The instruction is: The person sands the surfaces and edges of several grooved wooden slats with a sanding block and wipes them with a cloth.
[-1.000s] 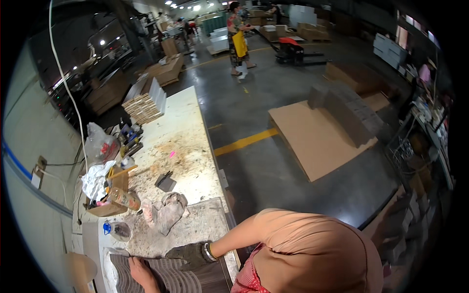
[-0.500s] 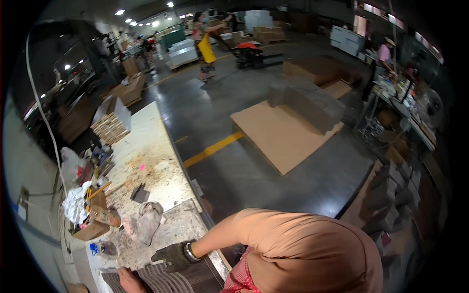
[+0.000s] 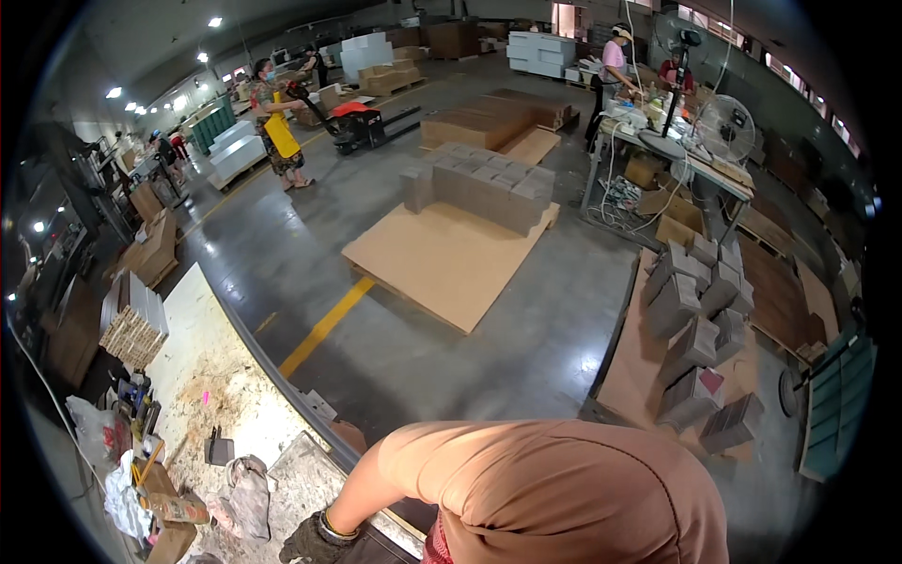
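At the bottom edge, my right hand [image 3: 318, 540] wears a dark work glove, with a band at the wrist. It is low over the worktable [image 3: 246, 381], beside a dark brown panel [image 3: 383, 549] of which only a strip shows. The picture's edge cuts off its fingers, so their grip is hidden. My left hand is out of view. A crumpled, stained cloth [image 3: 246, 498] lies just beyond the glove, and a small dark grey flat piece [image 3: 219, 449] farther along the table.
A bottle [image 3: 178, 509] and white crumpled plastic [image 3: 125, 498] crowd the table's left side. Across the aisle, grey blocks [image 3: 493, 179] stand on a board-topped pallet [image 3: 451, 268]. More grey stacks [image 3: 691, 352] stand at right. A person in a yellow apron [image 3: 282, 134] is beside a pallet jack [image 3: 357, 127].
The view has swung right and up, so the scene sits farther left. My bare left hand and the striped sheet under it have dropped out of view; the gloved hand is lower.
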Motion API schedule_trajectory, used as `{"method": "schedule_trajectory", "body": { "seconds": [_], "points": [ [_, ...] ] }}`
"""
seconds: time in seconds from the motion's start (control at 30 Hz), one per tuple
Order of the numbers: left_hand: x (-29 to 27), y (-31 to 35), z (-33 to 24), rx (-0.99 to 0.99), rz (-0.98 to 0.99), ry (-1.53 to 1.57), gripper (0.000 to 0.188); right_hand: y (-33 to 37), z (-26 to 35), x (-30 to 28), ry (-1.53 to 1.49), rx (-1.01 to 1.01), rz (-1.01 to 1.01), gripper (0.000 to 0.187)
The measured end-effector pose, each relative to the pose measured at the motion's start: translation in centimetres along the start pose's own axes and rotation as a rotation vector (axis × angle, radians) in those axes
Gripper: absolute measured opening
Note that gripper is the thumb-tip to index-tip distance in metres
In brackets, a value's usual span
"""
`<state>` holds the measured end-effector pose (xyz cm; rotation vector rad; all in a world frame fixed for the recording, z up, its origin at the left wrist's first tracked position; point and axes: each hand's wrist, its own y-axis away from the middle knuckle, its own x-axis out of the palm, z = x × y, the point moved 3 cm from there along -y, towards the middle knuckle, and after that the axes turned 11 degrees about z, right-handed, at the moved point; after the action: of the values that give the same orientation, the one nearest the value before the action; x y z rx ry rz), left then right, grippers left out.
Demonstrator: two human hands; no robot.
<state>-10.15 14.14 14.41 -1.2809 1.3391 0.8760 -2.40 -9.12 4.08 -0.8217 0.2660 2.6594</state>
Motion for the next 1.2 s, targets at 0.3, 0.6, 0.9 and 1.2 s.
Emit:
{"method": "schedule_trajectory", "body": {
  "seconds": [0.3,0.6,0.9,1.2],
  "points": [
    [0.7,0.1,0.9,-0.036,0.012,-0.170,0.022,-0.7,0.0,0.5,-0.033,-0.002,0.016,0.073],
    [0.9,-0.6,-1.3,-0.208,0.086,-0.183,0.035,2.2,3.3,-1.3,-0.098,0.129,0.035,0.073],
    [0.7,-0.1,-1.0,-0.288,0.044,-0.033,0.037,1.3,2.3,-0.6,-0.047,0.079,-0.031,0.069],
    [0.2,1.5,-2.0,-0.096,-0.070,-0.184,0.029,1.7,2.7,-0.5,0.042,0.096,-0.067,0.068]
  ]
}}
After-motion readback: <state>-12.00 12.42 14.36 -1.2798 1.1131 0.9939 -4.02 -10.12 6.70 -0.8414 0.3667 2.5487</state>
